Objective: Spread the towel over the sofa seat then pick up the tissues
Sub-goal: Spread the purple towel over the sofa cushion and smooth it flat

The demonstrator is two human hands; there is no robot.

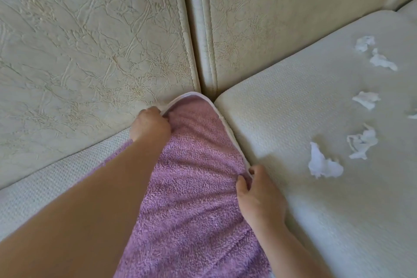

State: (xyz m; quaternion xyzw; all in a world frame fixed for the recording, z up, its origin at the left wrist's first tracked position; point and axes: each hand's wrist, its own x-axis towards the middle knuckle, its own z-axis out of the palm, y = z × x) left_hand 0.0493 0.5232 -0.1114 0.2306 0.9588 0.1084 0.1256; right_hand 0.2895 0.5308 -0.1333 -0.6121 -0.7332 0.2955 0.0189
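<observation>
Pinching the white-trimmed edge, your right hand (259,194) clamps thumb and fingers on the purple towel (191,176) just beside the seam between two cushions. Farther in, your left hand (150,124) curls round the same trim at the towel's far corner, close against the backrest (90,40). The cloth lies rippled between both grips, and a strip of the seat cushion (45,183) shows bare to its left. A hard tug rightward could likely drag the towel over the seam and leave more seat uncovered, and a sharp flap might scatter the tissues (325,165), crumpled white scraps lying well apart on the neighbouring cushion (293,108). Both seats are pale woven fabric. Behind them, the backrest panels are cream, cracked and creased, and nothing more of the room shows.
</observation>
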